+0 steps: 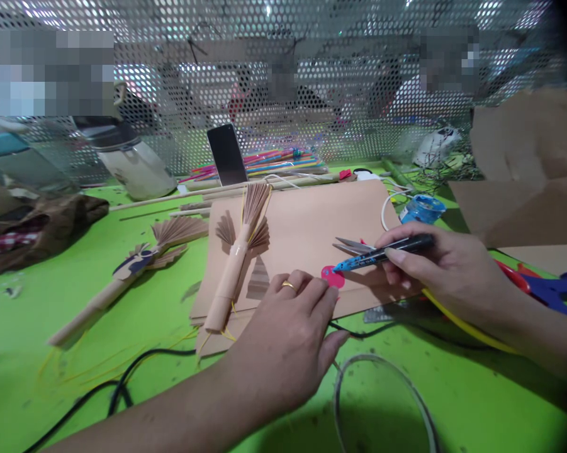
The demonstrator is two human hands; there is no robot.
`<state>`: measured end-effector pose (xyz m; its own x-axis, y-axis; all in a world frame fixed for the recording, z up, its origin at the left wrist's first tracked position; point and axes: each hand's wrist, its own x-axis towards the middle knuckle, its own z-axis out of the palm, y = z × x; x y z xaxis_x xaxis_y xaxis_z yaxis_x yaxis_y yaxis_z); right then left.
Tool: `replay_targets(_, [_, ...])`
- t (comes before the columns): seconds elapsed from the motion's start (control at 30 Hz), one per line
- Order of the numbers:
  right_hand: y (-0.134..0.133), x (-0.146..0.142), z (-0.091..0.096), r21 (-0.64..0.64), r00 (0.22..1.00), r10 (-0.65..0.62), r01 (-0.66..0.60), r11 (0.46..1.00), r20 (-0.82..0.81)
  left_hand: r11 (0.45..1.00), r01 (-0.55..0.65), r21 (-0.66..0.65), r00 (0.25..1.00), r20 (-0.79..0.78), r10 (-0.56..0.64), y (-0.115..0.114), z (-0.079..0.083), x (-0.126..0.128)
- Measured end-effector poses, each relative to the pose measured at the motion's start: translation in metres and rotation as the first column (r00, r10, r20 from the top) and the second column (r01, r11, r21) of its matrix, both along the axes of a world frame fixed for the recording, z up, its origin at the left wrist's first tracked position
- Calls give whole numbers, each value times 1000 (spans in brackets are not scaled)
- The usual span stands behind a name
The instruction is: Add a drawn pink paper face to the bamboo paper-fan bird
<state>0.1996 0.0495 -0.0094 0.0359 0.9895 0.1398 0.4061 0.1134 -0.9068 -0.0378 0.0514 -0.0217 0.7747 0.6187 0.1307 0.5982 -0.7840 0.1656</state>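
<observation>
Pink cutout (333, 277) lies between flat open left hand (286, 340) and right hand (434, 267) gripping pen (382, 255).

Head view: worn camera, looking forward and down, close over the green tabletop (51, 402).
Faces: perforated metal screen (311, 75) across frame top.

A green bench (51, 390) carried a tan card sheet (311, 226) with a bamboo figure (231, 270) fitted with folded paper fans lying on it. A second such figure (123, 277) lay to its left. A dark phone (226, 154) leaned against a perforated metal screen (311, 75), beside coloured sticks (274, 162) and a white jar (134, 167). A blue tub (422, 209) stood near the sheet's far right corner, and a black cable (123, 377) ran along the near edge.
</observation>
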Motion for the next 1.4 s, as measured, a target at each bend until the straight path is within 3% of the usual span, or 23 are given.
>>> replay_targets(0.5, [-3,-2,6,-3,999,-21,20,1000,-36,1000,5,14,1000,10,-5,0,0,0])
replay_targets(0.93, [-3,3,5,83,995,-46,39,996,92,1000,7,17,1000,5,-7,1,0,1])
replay_targets(1.23, [-5,1,25,49,987,158,-156,986,-32,1000,2,15,1000,-4,-2,0,1,0])
replay_targets(1.4, [-4,3,24,25,990,137,-138,990,42,1000,6,2,1000,-5,-6,0,1,0])
